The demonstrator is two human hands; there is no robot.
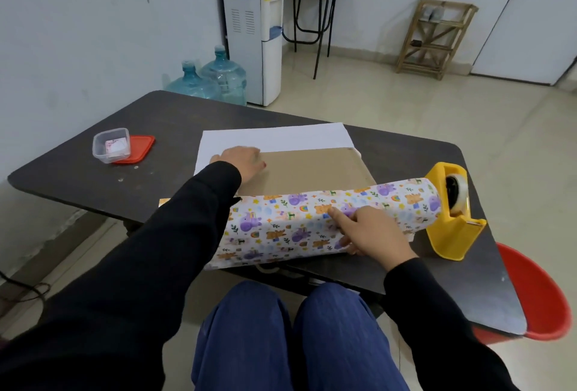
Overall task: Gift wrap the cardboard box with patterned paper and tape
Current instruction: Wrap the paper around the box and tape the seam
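Cardboard box [312, 169], one, under flat left hand [242, 161]; right hand [371, 231] grips one patterned paper [281, 222].

Black long-sleeved top [93, 312], left sleeve [175, 234] wide and softly folded along the near left, right sleeve [437, 312] narrower with a plain cuff at the wrist, left hand [242, 161] and right hand [371, 230] bare, blue creased trousers [249, 328] over both knees, near centre
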